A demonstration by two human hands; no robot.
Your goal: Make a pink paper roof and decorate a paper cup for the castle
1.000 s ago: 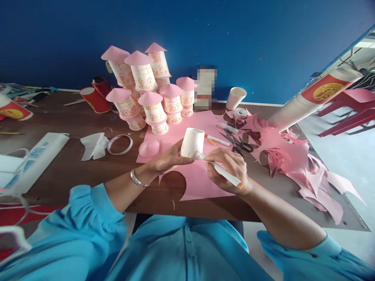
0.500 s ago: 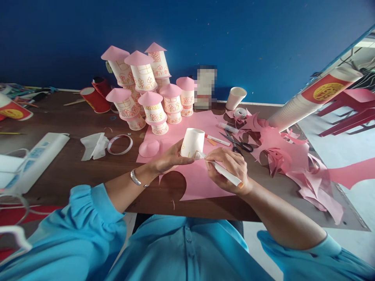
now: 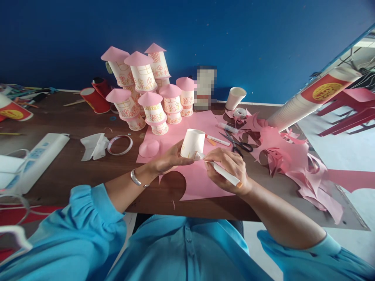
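A white paper cup (image 3: 193, 142) with a few yellowish marks near its lower edge is gripped in my left hand (image 3: 172, 156), fingers wrapped round its left side and base. My right hand (image 3: 227, 168) is closed round a white marker (image 3: 224, 173) with an orange end. The marker's tip meets the lower right of the cup. Under both hands lies a cut sheet of pink paper (image 3: 202, 179). Another white and red marker (image 3: 218, 140) and black-handled scissors (image 3: 238, 144) rest just beyond my right hand.
Several decorated cup towers (image 3: 152, 113) with pink cone roofs stand at the back left. Pink scraps (image 3: 281, 152) and a long stack of cups (image 3: 310, 97) lie right. A tape roll (image 3: 120, 145), pink cone (image 3: 149, 148) and power strip (image 3: 43, 160) are left.
The marker's tip and my right hand have shifted very slightly left along the cup. My left hand keeps its hold on the cup; the rest looks the same.
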